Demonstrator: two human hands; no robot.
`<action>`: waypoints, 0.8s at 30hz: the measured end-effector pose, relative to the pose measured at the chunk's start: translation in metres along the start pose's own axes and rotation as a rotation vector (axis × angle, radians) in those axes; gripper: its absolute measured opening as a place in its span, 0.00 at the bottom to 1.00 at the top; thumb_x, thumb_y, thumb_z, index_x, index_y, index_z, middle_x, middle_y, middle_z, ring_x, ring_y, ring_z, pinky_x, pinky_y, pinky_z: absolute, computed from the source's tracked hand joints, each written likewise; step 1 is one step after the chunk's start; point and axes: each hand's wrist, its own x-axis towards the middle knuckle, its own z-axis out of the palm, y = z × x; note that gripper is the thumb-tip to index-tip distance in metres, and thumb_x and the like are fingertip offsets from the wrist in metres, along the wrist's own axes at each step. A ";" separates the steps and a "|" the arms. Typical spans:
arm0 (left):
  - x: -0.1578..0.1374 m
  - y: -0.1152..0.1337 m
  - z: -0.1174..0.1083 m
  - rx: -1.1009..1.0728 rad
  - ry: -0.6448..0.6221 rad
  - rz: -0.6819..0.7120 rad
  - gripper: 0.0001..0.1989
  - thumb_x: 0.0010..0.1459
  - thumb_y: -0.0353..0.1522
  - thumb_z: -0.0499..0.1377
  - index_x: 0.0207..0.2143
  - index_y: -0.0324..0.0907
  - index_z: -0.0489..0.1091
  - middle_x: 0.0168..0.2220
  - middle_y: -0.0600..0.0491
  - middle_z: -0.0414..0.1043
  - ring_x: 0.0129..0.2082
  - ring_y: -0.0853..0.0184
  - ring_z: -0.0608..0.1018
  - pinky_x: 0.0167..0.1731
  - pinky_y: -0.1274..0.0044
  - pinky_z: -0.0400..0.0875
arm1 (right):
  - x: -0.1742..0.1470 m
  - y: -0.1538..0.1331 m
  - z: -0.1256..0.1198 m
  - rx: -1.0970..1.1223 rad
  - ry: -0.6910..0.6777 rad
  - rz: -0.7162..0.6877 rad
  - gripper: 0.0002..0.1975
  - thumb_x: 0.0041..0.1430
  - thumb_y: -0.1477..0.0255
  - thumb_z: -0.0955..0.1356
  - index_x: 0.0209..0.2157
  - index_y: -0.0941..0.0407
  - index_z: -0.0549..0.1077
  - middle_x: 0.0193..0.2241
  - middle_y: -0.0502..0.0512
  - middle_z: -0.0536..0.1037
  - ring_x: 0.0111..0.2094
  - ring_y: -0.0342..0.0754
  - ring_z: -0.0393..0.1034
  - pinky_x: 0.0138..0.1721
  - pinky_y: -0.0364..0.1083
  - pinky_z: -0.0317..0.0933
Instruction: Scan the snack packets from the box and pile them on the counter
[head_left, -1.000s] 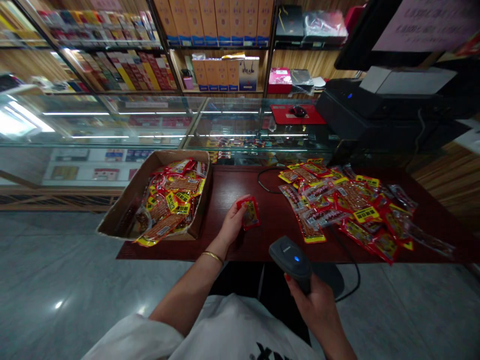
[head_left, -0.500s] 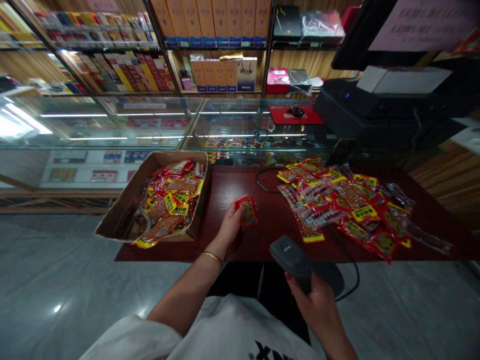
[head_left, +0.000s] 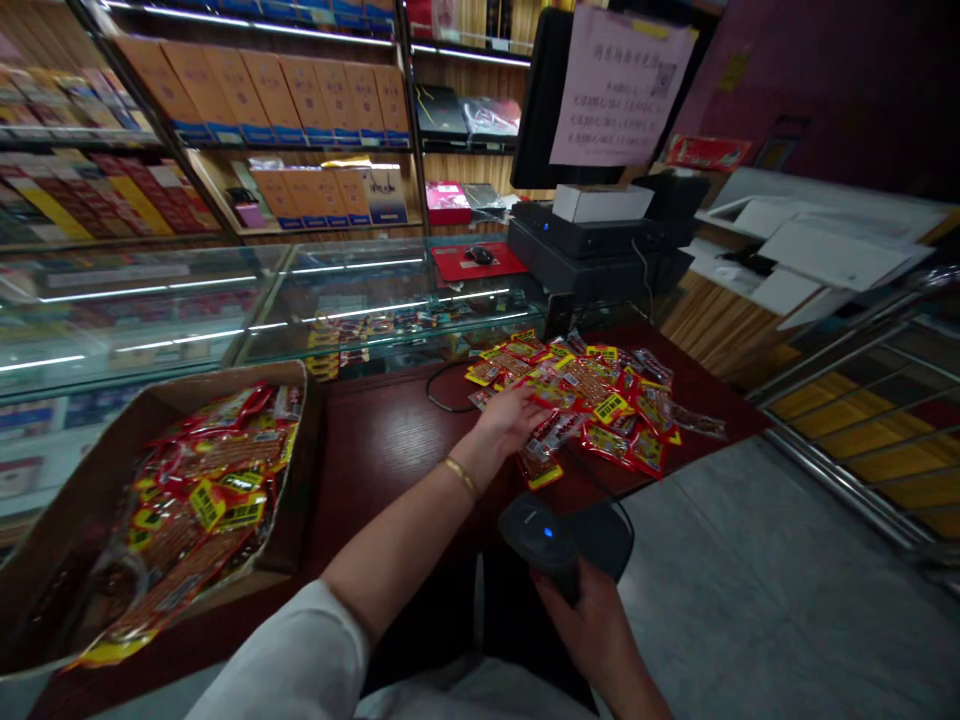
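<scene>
My left hand (head_left: 511, 416) reaches over the left part of a heap of red and yellow snack packets (head_left: 609, 408) on the dark red table. Its fingers are stretched out and touch the packets; whether one lies loosely beneath them is hard to see. A black handheld barcode scanner (head_left: 531, 527), showing a blue light, is gripped by my right hand (head_left: 600, 622) near the table's front edge. On the left stands a cardboard box (head_left: 306, 470) holding many similar snack packets (head_left: 214, 485).
Behind the table runs a glass display counter (head_left: 360, 262), with a mouse (head_left: 480, 256) on a red mat. A monitor (head_left: 541, 100) and black machines (head_left: 600, 262) stand at the back right. A black scanner stand (head_left: 600, 540) sits by the front edge. Metal railing (head_left: 847, 480) is at the right.
My left hand has gone right, from mid-table to the heap, and the small red packet no longer shows pinched in it. A blue light now shows on the scanner. The view has turned right.
</scene>
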 end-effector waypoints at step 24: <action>-0.324 0.139 -0.231 1.949 1.073 -0.081 0.31 0.57 0.32 0.60 0.63 0.37 0.64 0.57 0.35 0.73 0.57 0.46 0.75 0.54 0.63 0.68 | 0.005 0.008 0.027 -0.087 -0.068 0.042 0.33 0.54 0.36 0.65 0.35 0.52 0.82 0.27 0.58 0.85 0.31 0.61 0.82 0.35 0.50 0.73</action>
